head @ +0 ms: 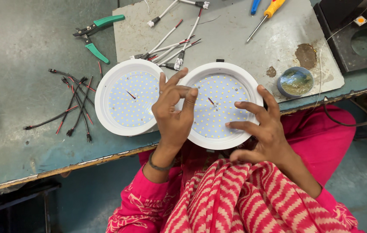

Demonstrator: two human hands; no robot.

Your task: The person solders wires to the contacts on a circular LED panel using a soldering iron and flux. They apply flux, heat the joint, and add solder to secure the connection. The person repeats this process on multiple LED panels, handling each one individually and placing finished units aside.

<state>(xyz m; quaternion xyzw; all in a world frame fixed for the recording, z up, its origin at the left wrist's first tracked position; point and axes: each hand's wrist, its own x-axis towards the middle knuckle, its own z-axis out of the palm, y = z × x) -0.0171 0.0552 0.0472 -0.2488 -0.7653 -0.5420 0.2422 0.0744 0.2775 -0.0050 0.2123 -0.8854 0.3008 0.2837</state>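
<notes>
**Both hands on the right lamp**

Two round white lamps sit at the table's (15, 142) near edge. Left hand (172, 114) arches over the right lamp (220, 105), fingers narrow, pinching at its dotted panel. Right hand (265, 129) spreads wide, fingertips pressing panel and rim. Left lamp (127, 97) touches it, untouched by either hand.

Wearing bright pink sleeves (136, 194) reaching down to the wrists, patterned faintly in a lighter pink near the cuffs. Wearing a thin dark bangle (161, 166) round the left wrist, just above the cuff. Draping a scarf (235, 198) over the lap, striped in pink-red and cream zigzags. Showing bright pink trousers (321, 133) over the knee on the right side. Leaving the left hand (174, 112) and right hand (265, 129) bare, without rings or gloves.
</notes>
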